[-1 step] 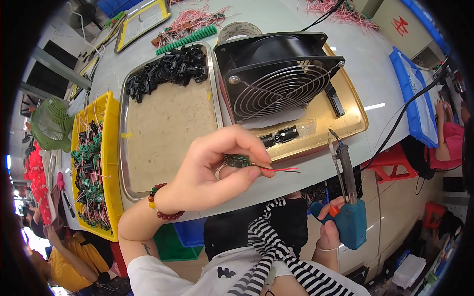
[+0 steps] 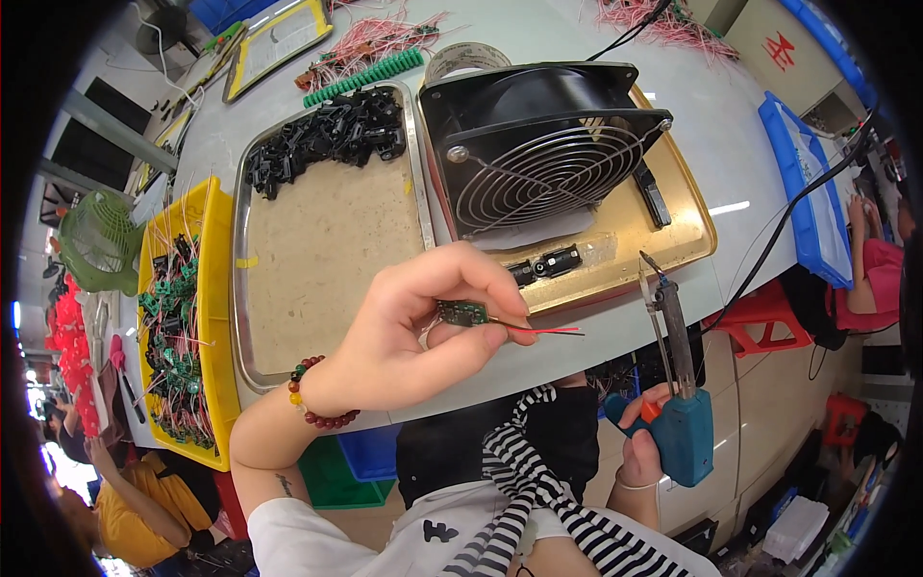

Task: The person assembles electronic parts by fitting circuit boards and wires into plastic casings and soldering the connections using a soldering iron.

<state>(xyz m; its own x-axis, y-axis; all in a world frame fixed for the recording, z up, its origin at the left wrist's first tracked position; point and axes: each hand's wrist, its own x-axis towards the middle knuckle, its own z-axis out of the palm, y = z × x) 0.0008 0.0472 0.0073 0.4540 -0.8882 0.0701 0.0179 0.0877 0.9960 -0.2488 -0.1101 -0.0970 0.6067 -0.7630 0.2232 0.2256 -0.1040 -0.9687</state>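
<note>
- Pinching in the head view: the left hand [image 2: 413, 332], near the centre, has thumb and fingers closed on a small green circuit board [image 2: 463, 313].
- Red and black wires [image 2: 558, 330] run from the board toward three o'clock, their ends free.
- The right hand [image 2: 642, 447], between three and four o'clock from the board, is wrapped round the blue handle of a soldering gun [image 2: 687, 428]; its tip points to about eleven o'clock, apart from the wires.
- From the left hand, a black fan [image 2: 548, 144] stands at one o'clock in a gold tray [image 2: 687, 231].
- At eleven, a steel tray [image 2: 327, 279] bears black plastic parts [image 2: 327, 139].
- At nine, a yellow bin [image 2: 223, 385] holds wired boards [image 2: 178, 356].
</note>
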